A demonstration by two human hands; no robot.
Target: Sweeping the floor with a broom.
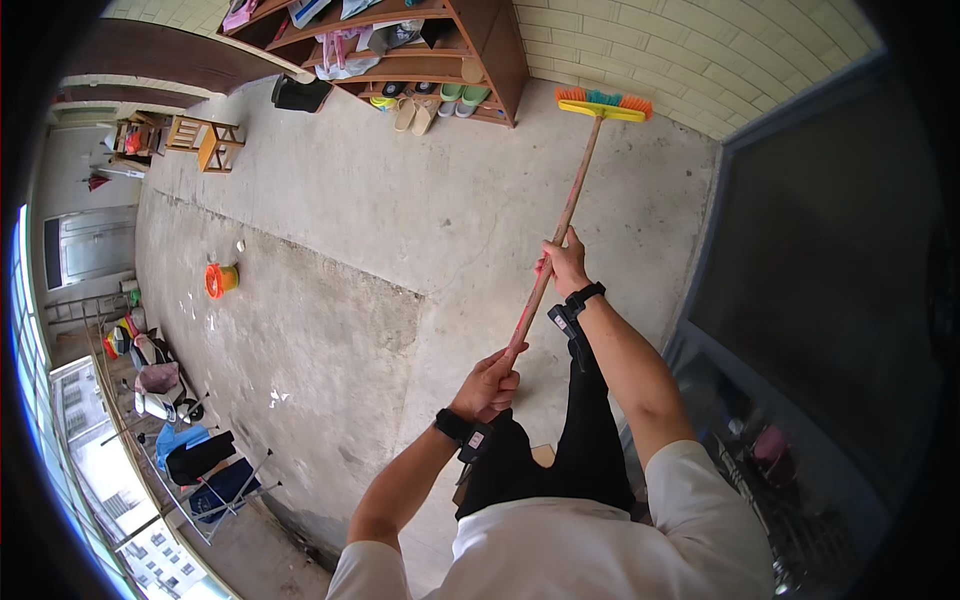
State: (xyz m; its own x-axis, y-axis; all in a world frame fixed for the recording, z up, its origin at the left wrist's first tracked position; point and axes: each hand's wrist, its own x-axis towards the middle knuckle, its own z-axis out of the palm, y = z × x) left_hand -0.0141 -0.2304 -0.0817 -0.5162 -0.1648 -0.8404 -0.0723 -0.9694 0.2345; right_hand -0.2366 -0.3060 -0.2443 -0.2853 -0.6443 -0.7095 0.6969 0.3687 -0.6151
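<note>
A push broom with a yellow head and orange and teal bristles is held out in front of me, its head near the foot of the tiled wall. Its long wooden handle slants back towards my body. My left hand is closed around the upper end of the handle. Farther down the handle, my right hand grips it, thumb along the wood. Both wrists carry black straps with small devices. Whether the bristles touch the wall or floor I cannot tell.
A wooden shoe rack with slippers stands beyond, left of the broom head. A dark framed glass door borders the right. Leftward are an orange bucket, a wooden chair, a clothes rack and a scooter. White scraps lie on the concrete.
</note>
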